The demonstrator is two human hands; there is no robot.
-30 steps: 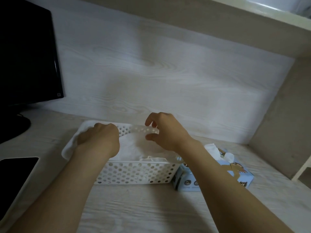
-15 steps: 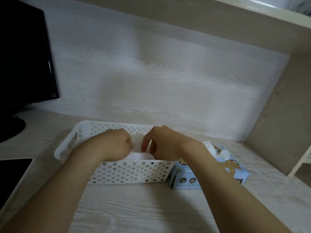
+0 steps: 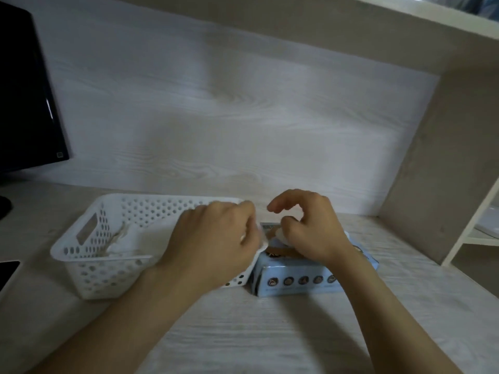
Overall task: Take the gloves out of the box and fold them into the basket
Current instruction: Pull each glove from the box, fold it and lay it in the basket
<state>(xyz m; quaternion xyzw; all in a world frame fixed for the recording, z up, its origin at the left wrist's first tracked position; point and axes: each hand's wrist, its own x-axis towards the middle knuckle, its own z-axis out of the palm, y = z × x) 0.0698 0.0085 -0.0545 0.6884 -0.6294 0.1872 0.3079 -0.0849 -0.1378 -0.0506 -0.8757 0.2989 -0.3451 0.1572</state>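
A white perforated basket point(image 3: 81, 255) stands on the desk, with folded white gloves point(image 3: 127, 238) lying in its left half. Touching its right end is a light blue glove box point(image 3: 297, 279). My left hand point(image 3: 216, 238) hovers over the basket's right end with curled fingers; motion blur hides whether it holds anything. My right hand point(image 3: 307, 228) is over the top of the box, thumb and fingers pinched on a bit of white glove point(image 3: 280, 235) sticking out of the opening. The hands hide most of the box top.
A black monitor point(image 3: 24, 103) stands at the far left, and a dark tablet point(image 3: 6, 271) lies at the left edge. A wood-grain back wall, a side panel point(image 3: 442, 171) on the right and a shelf above enclose the desk.
Both hands have left the inside of the basket and shifted right. The right hand has gone from the basket to the top of the box. The folded gloves stay in the basket.
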